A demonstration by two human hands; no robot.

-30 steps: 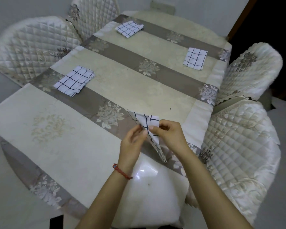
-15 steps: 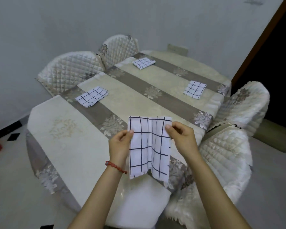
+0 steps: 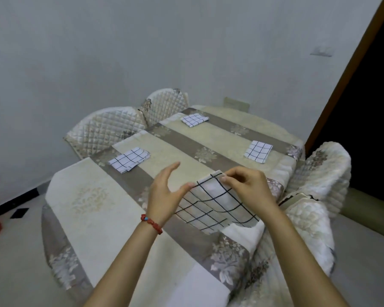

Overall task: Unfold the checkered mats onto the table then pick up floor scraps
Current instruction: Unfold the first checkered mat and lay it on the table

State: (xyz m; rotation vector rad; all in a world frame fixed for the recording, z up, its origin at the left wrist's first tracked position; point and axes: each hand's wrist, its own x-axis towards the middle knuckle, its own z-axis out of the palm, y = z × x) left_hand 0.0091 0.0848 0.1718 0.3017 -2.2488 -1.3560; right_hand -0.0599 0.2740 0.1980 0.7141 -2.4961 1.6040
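Head: right hand (image 3: 247, 187) pinching mat (image 3: 215, 204)

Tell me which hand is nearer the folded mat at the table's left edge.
Left. The left hand hangs open just right of that folded mat; the right hand, pinching the opened mat, is farther right.
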